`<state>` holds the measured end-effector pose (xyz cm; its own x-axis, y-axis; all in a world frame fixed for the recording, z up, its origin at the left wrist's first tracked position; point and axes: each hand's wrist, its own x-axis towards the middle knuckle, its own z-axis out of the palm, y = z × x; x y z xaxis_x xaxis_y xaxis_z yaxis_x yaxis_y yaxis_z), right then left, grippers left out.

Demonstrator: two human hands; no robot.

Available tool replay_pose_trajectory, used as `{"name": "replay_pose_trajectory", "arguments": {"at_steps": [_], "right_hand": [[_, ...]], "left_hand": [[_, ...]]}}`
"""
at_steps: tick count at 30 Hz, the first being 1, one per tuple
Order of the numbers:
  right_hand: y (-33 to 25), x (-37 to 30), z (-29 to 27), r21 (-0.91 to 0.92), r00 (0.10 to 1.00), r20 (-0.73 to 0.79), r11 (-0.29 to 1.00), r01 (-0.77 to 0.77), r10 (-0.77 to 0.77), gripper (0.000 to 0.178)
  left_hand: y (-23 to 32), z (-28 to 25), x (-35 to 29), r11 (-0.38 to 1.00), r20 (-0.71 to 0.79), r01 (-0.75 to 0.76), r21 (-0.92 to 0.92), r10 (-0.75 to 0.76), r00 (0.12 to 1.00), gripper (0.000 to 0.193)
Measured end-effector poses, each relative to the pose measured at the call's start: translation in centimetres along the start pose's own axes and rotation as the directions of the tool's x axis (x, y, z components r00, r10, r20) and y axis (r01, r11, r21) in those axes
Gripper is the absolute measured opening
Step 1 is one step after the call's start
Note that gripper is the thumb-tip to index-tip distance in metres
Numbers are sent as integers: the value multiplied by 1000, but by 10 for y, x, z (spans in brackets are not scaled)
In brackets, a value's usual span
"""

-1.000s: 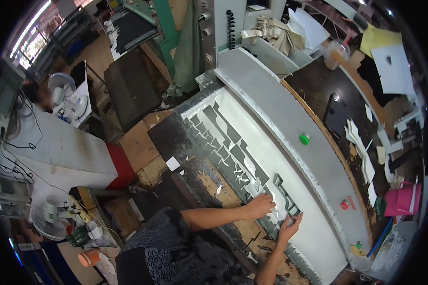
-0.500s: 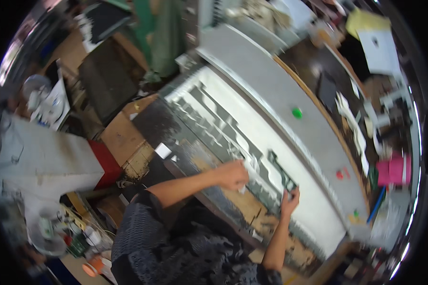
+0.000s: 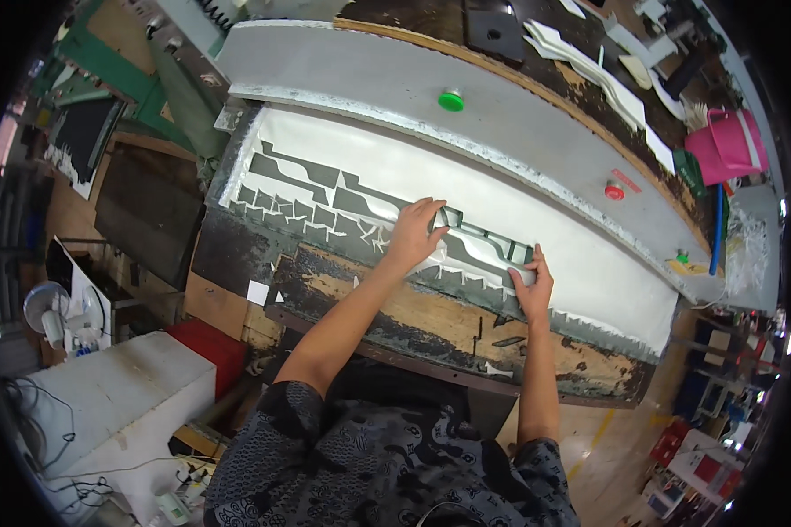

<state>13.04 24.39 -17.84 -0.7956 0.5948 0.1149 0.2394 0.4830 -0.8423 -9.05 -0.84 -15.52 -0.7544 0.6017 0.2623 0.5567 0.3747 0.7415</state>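
A long, dark green cutting die [image 3: 488,234], an open frame with a wavy outline, lies on a white sheet [image 3: 589,290]. My left hand [image 3: 413,233] grips its left end, thumb and fingers on either side of the frame. At the right end, my right hand [image 3: 534,285] pinches it between thumb and fingers. Left of the die, wavy cut-outs in the sheet show the dark bed [image 3: 303,167] beneath. Jagged white offcuts [image 3: 294,211] line the sheet's near edge, and part of that edge is hidden by my left hand.
Beyond the sheet runs a grey machine beam [image 3: 343,75] with a green button [image 3: 451,101] and a red button [image 3: 614,189]. White cut pieces [image 3: 589,70] and a pink bucket [image 3: 725,145] stand behind it. A worn wooden board [image 3: 395,307] lies along the near side.
My left hand, closed near the sheet's edge before, has moved onto the die's left end. My right hand still holds the right end. The whole view has turned.
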Motion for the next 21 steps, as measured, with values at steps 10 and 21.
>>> {"name": "replay_pose_trajectory", "arguments": {"at_steps": [10,21], "right_hand": [[-10,-9,5,-126,987,-66,982,140,-149,31],[-11,-8,2,-190,987,-36,971,145,-155,31]], "left_hand": [[-7,4,-2,998,-17,34,48,-33,999,55],[-4,4,-2,1000,-45,3,-1,-3,999,66]]}}
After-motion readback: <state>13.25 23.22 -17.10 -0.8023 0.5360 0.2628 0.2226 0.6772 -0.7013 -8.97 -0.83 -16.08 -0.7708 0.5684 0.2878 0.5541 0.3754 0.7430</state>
